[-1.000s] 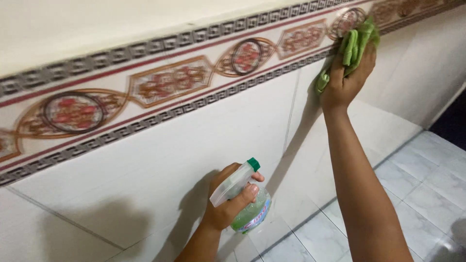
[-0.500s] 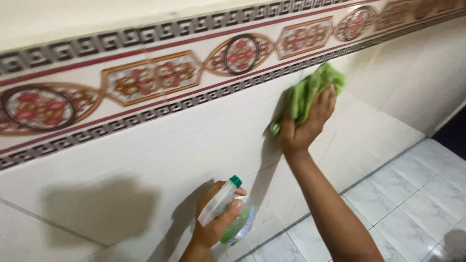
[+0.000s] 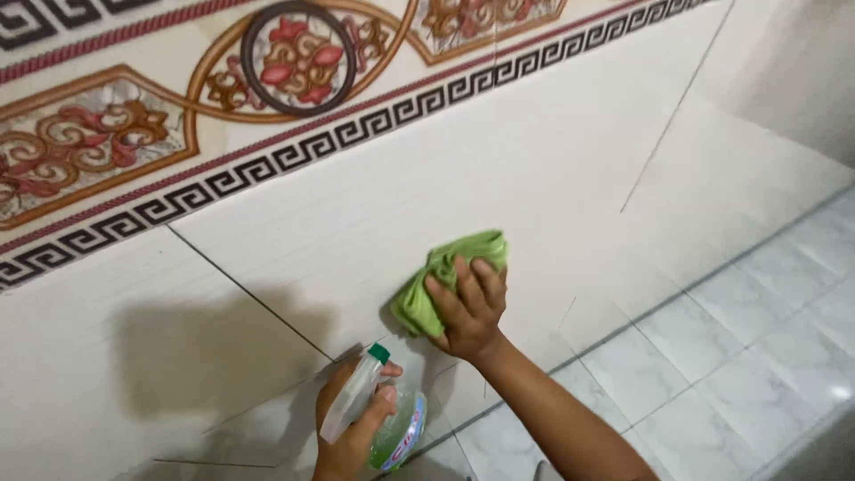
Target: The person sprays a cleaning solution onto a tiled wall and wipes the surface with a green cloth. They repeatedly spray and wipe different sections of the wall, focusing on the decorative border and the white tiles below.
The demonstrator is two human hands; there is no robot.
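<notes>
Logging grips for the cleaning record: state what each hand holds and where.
Left hand grips the spray bottle at its neck and trigger head. Right hand presses a bunched green cloth against the wall tile.

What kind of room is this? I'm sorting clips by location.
Likely a bathroom or similar tiled washroom: pale wall tiles with a patterned border, and a marbled tile floor.

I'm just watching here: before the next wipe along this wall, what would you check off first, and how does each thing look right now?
1. Green cloth flat against the wall tile: ok.
2. Right hand has a firm grip on the cloth: ok.
3. Left hand holds the spray bottle securely: ok.
4. Nozzle aimed at the wall: cannot tell.
5. Liquid left in the bottle: cannot tell.
6. Floor tiles dry underfoot: cannot tell.
</notes>
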